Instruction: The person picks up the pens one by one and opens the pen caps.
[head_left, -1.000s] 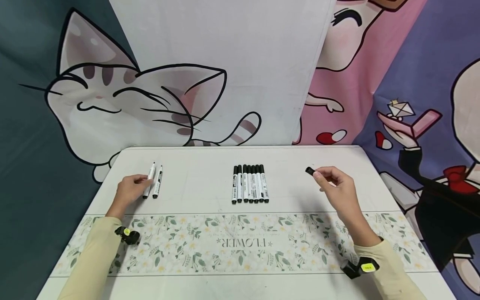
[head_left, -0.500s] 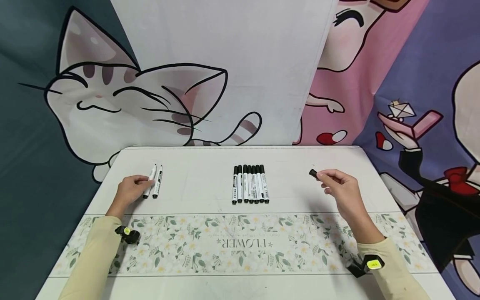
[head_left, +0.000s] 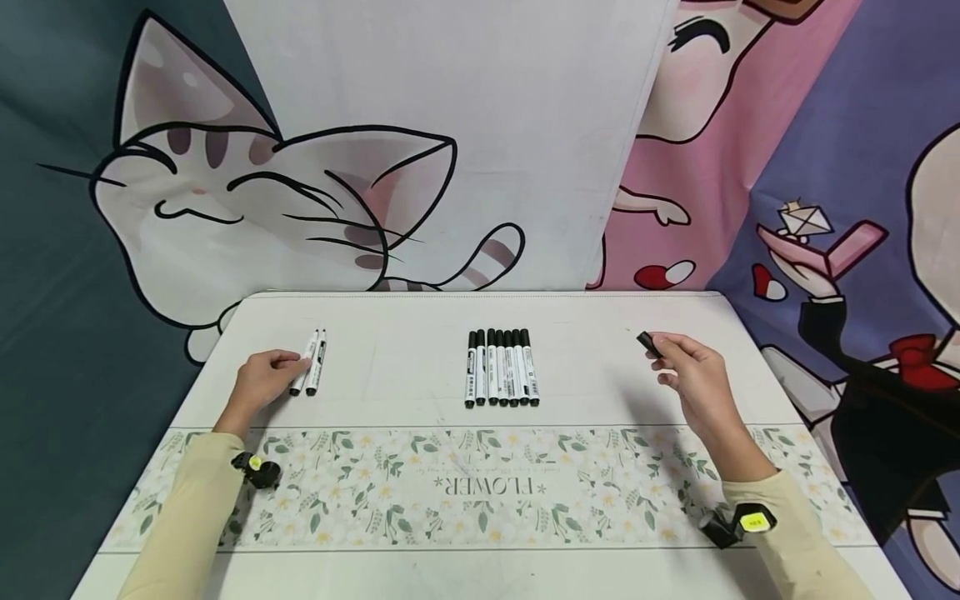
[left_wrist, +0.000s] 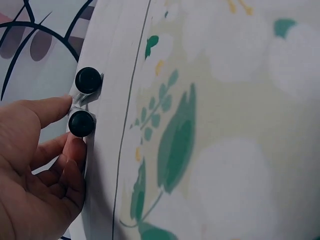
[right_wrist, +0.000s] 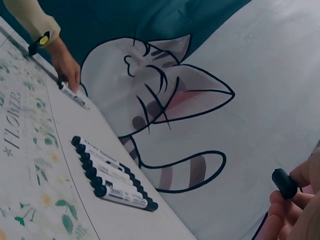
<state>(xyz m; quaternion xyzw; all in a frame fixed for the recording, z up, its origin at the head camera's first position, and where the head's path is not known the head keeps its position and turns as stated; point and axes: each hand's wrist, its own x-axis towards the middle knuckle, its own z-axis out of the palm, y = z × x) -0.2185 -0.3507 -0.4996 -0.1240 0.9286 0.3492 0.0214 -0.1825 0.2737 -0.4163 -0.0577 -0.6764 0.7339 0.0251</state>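
Observation:
My left hand (head_left: 262, 382) pinches an uncapped white whiteboard marker (head_left: 297, 385) at the left of the table. Close along its right side lies a second uncapped marker (head_left: 318, 367). Both point their bare tips at the far edge, and the left wrist view shows their black ends (left_wrist: 81, 123) side by side. Over the right part of the table, my right hand (head_left: 697, 379) holds a black marker cap (head_left: 648, 343) between thumb and fingers, raised above the surface. The right wrist view shows the cap (right_wrist: 284, 183) tilted in the fingertips.
Several capped markers (head_left: 502, 371) lie in a row, black caps away from me, at the middle of the white table (head_left: 405, 350). A flower-patterned band (head_left: 375, 487) crosses the table's front. Behind the far edge hangs a cartoon cat backdrop (head_left: 315, 183).
My right hand has drawn back to the right with the cap, which has turned in the fingers. My left hand has shifted its marker slightly right, closer to the other one.

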